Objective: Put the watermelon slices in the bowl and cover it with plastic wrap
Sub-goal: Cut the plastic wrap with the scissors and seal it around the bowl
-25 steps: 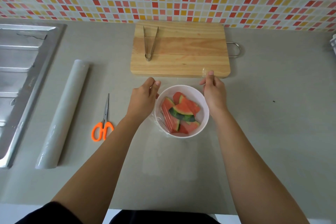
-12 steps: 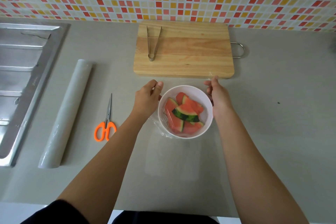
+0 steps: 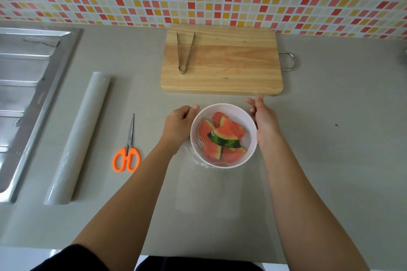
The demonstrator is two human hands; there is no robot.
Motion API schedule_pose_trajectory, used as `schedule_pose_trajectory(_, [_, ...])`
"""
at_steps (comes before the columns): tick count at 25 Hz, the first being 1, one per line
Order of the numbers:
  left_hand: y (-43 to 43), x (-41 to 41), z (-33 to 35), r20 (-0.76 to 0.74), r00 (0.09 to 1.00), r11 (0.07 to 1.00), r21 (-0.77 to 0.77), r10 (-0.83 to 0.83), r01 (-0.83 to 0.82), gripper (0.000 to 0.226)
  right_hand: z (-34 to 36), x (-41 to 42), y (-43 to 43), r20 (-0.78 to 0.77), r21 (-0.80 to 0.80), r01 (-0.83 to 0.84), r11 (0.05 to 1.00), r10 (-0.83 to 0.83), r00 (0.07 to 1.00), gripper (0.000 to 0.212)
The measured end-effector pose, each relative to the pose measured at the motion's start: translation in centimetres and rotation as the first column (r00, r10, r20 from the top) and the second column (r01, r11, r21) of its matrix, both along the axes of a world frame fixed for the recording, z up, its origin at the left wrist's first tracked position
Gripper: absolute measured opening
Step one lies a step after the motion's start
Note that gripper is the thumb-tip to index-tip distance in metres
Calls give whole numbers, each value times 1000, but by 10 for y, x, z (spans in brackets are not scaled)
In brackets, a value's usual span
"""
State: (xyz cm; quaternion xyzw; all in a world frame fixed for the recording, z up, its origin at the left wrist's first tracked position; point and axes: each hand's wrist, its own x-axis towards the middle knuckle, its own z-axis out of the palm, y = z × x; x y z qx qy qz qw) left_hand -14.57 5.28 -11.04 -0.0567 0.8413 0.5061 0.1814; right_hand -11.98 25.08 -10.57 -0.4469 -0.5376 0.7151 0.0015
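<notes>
A white bowl (image 3: 223,106) stands on the grey counter and holds several watermelon slices (image 3: 221,136) with green rind. A clear sheet of plastic wrap (image 3: 209,193) lies over the bowl, and its near end trails on the counter toward me. My left hand (image 3: 179,123) is curled against the bowl's left rim and grips the wrap's edge there. My right hand (image 3: 263,119) is at the right rim, and its fingertips pinch the far corner of the wrap near the cutting board's front edge.
A wooden cutting board (image 3: 231,72) with metal tongs (image 3: 185,53) on it lies behind the bowl. Orange-handled scissors (image 3: 127,152) and the roll of plastic wrap (image 3: 79,141) lie to the left, with a steel sink (image 3: 26,94) beyond them. A tiled wall closes the back.
My right hand has come down from above the bowl's far rim to its right side, bringing the wrap corner lower. My left hand has stayed at the left rim.
</notes>
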Motion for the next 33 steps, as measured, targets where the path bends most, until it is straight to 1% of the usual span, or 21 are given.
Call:
schedule_pose_trajectory(2, [-1,3,-1,-14,1000,1000,5,-8,8,58,1,0,0,-3,6,-6,1000,6,1000,42])
schedule_pose_trajectory(4, [-4,2,-2,13,1000,1000,19,-13,13,63,1,-1,0,-10,-4,-11,1000,11,1000,41])
schedule_pose_trajectory(6, [-6,2,-3,132,991,992,126,9,-26,64,2,-1,1,-15,-15,-10,1000,10,1000,41])
schedule_pose_trajectory(7, [-7,2,-2,205,978,978,196,32,-73,63,3,-1,1,-16,-17,-8,1000,7,1000,40])
schedule_pose_trajectory(8, [-8,3,-2,248,967,964,236,60,-121,61,3,0,1,-16,-18,-5,1000,5,1000,40])
schedule_pose_trajectory(9, [-9,4,-2,243,966,963,229,85,-142,58,4,0,0,-16,-14,-3,1000,3,1000,40])
schedule_pose_trajectory(11, [-13,4,-6,128,987,990,88,102,-114,55,4,0,0,-19,7,-9,1000,9,1000,41])
schedule_pose_trajectory(12, [-17,5,-6,94,989,992,45,115,-120,55,4,0,0,-18,23,-16,1000,16,1000,41])
schedule_pose_trajectory(13, [-21,6,-5,110,985,990,42,132,-137,57,4,0,0,-13,39,-25,999,26,1000,41])
schedule_pose_trajectory(14, [-26,8,-4,167,977,988,57,133,-144,62,4,-1,0,-6,53,-36,998,36,999,41])
schedule_pose_trajectory(16, [-36,13,1,307,948,988,94,84,-118,75,3,-1,0,5,63,-49,997,49,999,41])
schedule_pose_trajectory(18, [-41,20,7,416,908,978,170,41,-122,77,3,-1,-1,3,61,-52,997,52,999,42])
schedule_pose_trajectory(19, [-41,25,9,440,897,970,195,45,-144,76,3,-1,-1,1,61,-52,997,52,999,41])
schedule_pose_trajectory(21, [-36,36,6,400,908,961,175,129,-213,67,3,-2,-1,-2,73,-55,996,55,998,41])
schedule_pose_trajectory(23, [-26,50,1,296,917,935,151,268,-322,53,3,-2,-1,1,92,-69,993,69,998,42])
schedule_pose_trajectory(25, [-15,61,-1,224,888,888,145,401,-437,45,2,-2,0,7,107,-76,991,76,997,42])
schedule_pose_trajectory(27, [-7,64,1,145,870,867,106,471,-487,41,2,-1,1,3,121,-77,990,77,997,42])
schedule_pose_trajectory(30, [-4,67,0,23,894,894,-9,447,-447,39,1,-1,2,-7,158,-60,986,62,998,43])
schedule_pose_trajectory(33, [-3,74,-3,-20,916,911,-97,401,-401,37,-1,-2,1,-5,188,-46,981,48,999,44])
